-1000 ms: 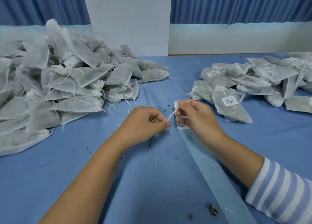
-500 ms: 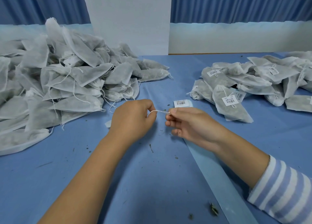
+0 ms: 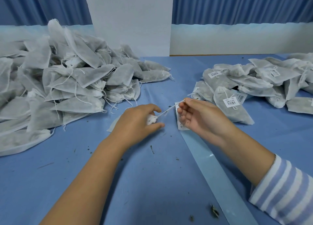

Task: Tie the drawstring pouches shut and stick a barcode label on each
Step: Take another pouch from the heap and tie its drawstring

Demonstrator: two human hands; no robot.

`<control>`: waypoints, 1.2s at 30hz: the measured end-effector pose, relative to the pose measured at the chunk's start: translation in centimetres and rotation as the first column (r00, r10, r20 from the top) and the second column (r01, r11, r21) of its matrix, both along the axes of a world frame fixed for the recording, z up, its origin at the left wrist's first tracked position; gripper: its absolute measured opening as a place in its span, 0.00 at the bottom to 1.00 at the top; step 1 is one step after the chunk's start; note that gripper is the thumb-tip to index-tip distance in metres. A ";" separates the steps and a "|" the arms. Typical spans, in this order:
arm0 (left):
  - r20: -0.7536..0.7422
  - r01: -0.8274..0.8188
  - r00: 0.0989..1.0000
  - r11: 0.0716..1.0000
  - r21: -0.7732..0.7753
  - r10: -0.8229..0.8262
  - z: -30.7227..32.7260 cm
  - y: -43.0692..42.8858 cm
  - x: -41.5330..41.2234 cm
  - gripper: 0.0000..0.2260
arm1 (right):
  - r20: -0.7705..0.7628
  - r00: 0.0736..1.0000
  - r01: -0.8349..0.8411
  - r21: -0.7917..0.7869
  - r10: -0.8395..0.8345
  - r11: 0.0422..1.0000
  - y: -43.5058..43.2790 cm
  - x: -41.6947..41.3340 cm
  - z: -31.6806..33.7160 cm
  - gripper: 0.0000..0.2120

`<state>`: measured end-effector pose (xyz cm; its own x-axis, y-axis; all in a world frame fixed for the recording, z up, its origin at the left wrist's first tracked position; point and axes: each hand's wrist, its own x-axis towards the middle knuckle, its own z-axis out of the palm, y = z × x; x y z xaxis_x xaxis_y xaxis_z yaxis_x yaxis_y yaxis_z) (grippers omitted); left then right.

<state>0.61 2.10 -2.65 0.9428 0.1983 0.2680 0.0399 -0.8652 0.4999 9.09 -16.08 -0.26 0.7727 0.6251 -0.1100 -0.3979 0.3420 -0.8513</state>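
My left hand is closed over a white drawstring pouch, pinching its gathered neck; most of the pouch is hidden under the hand. My right hand pinches the end of the white drawstring, which runs taut up and to the right from the neck. A strip of barcode labels lies on the table partly under my right hand, at the top end of a pale blue backing strip.
A big heap of unlabelled pouches fills the left of the blue table. A pile of pouches bearing barcode labels lies at the right. A white board stands behind. Dried plant bits dot the cloth.
My hands have drawn apart: the right one rose up and to the right with the string, pulling it taut. The pouch's bunched neck now shows under my left fingers.
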 end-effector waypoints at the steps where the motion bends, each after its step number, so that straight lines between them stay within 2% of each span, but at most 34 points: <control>1: -0.006 0.017 1.000 1.000 0.015 -0.017 -0.2 0.1 0.0 0.22 | -0.024 0.999 0.033 0.012 -0.032 0.999 0.0 0.3 0.0 0.09; 4: -0.028 0.037 0.999 0.999 -0.006 -0.037 -0.5 0.8 0.1 0.24 | -0.053 0.992 0.117 0.025 -0.116 0.993 -0.3 1.0 0.1 0.09; 8: 0.043 -0.033 0.998 0.998 -0.050 0.035 -0.3 1.7 -0.1 0.13 | 0.018 0.980 0.199 0.022 -0.199 0.980 -0.4 1.4 0.0 0.09; 10: 0.141 -0.061 0.987 0.989 -0.135 0.080 0.1 1.5 -0.1 0.09 | 0.125 0.968 0.221 -0.014 -0.218 0.975 -0.3 1.1 -0.1 0.09; 12: 0.221 -0.094 0.962 0.953 -0.289 0.162 0.5 0.9 0.0 0.07 | 0.328 0.922 0.249 -0.095 -0.206 0.964 -0.1 0.4 -0.4 0.09; 14: 0.247 -0.104 0.937 0.871 -0.481 0.248 1.0 0.2 0.2 0.07 | 0.545 0.827 0.259 -0.150 -0.139 0.954 0.1 -0.4 -0.6 0.08; 16: 0.225 -0.083 0.926 0.744 -0.663 0.303 1.2 -0.5 0.4 0.15 | 0.690 0.721 0.249 -0.169 -0.066 0.954 0.2 -1.3 -0.9 0.07; 18: 0.153 -0.094 0.930 0.618 -0.780 0.335 1.5 -1.3 0.4 0.20 | 0.789 0.614 0.257 -0.193 -0.006 0.947 0.2 -2.1 -1.2 0.05; 21: 0.027 -0.098 0.960 0.422 -0.901 0.280 1.5 -2.7 0.5 0.18 | 0.900 0.428 0.284 -0.221 0.082 0.933 0.4 -2.7 -1.5 0.04; 26: -0.074 -0.177 0.968 0.440 -0.880 0.241 1.3 -3.2 0.8 0.20 | 0.953 0.269 0.354 -0.231 0.138 0.906 0.5 -2.6 -1.9 0.04; 30: -0.125 -0.198 0.968 0.358 -0.913 0.218 1.4 -3.0 0.8 0.19 | 0.968 0.162 0.377 -0.242 0.193 0.894 0.3 -2.3 -2.4 0.05; 33: -0.093 -0.118 0.990 0.250 -0.961 0.108 1.7 -2.7 0.6 0.16 | 0.966 0.163 0.387 -0.249 0.200 0.888 0.1 -2.0 -2.4 0.04; 36: -0.032 -0.038 0.999 0.274 -0.961 0.024 1.9 -2.4 0.3 0.18 | 0.958 0.198 0.363 -0.267 0.206 0.893 0.0 -1.7 -2.1 0.04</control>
